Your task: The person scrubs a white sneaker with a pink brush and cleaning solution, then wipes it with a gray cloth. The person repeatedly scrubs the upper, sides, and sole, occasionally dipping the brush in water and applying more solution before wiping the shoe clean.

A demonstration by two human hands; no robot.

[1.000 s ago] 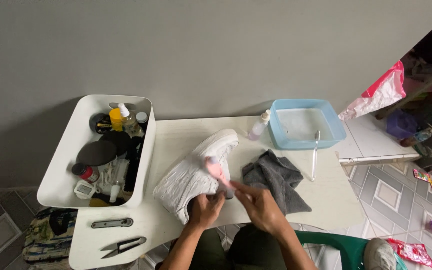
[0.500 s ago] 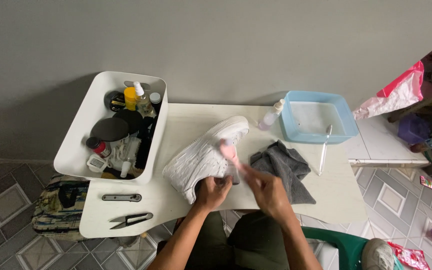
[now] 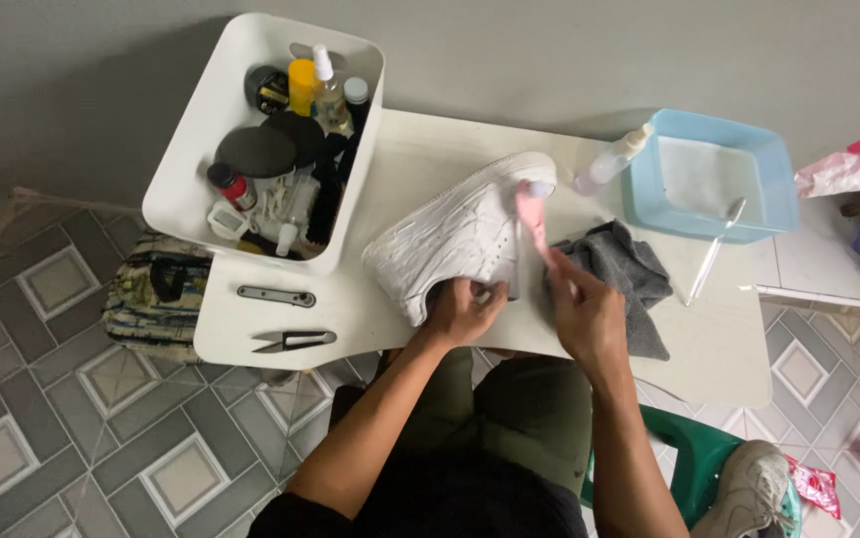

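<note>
At the table's [image 3: 400, 169] centre, my left hand [image 3: 462, 311] is closed on the heel opening of the white sneaker [image 3: 460, 234], toe toward one o'clock. My right hand [image 3: 581, 314] pinches the pink brush [image 3: 532, 214]; short, light strokes keep the shoe steady.

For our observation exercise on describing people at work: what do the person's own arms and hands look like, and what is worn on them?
Both arms are bare from the top of the forearm to the fingers: no gloves or sleeves on them. No watch, ring or bracelet shows on the left hand or right hand. A dark top shows at the bottom edge.
</note>
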